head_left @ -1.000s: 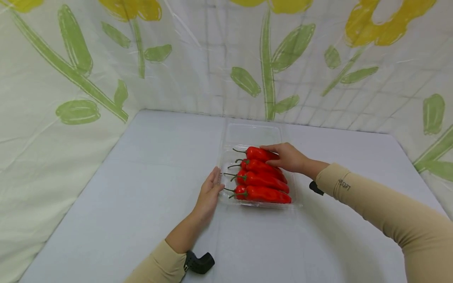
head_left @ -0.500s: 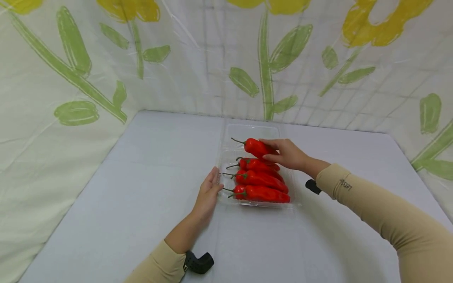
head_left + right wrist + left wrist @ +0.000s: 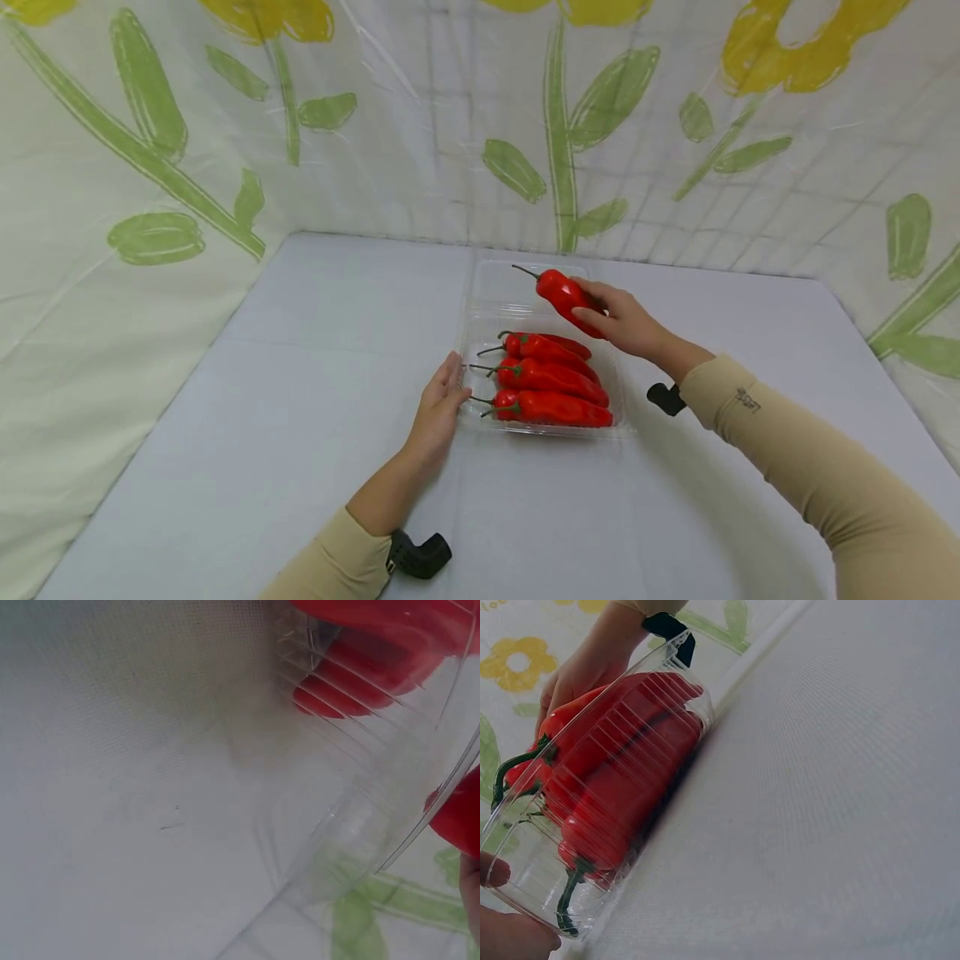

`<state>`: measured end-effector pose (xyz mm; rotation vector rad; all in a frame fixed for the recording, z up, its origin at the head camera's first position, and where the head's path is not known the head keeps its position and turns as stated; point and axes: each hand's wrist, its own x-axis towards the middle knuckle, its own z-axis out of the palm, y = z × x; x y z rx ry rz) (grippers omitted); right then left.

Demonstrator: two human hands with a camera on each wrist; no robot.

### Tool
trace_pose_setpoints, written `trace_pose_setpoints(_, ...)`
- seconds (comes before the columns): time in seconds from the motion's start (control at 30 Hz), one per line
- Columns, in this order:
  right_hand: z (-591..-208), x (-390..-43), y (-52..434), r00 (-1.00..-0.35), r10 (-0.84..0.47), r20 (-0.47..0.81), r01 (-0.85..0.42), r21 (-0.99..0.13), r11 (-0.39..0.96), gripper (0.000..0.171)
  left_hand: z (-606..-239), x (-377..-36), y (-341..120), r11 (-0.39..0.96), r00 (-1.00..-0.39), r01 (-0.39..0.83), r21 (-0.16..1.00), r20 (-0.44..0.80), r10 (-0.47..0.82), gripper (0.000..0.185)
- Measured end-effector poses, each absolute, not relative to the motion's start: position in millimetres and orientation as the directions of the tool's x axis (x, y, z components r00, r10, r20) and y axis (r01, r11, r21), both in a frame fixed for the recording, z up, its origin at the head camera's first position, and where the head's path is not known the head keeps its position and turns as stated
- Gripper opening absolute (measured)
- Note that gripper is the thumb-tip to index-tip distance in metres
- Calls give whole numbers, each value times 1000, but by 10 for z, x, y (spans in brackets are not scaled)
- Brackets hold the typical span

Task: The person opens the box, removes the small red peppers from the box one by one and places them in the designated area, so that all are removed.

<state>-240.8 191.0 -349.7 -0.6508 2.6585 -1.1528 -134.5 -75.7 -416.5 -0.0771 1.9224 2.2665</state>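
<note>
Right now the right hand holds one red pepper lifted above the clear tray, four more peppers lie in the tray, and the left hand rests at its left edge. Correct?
Nearly. The head view shows three peppers in the clear tray, not four. The right hand holds the lifted red pepper; the left hand rests at the left edge.

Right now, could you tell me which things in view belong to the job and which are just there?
In use: held pepper, right hand, left hand, clear tray, three peppers in it.
Just there: table, flowered sheet.
</note>
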Motion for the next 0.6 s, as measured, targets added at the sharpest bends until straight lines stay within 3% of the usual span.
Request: trace_pose_setpoints(0.6,-3544,-2534,2327,-982,-186,-43,-81,-788,610,60,-4188,-1365,-747,-134,-985,-162,978,-152,78,58)
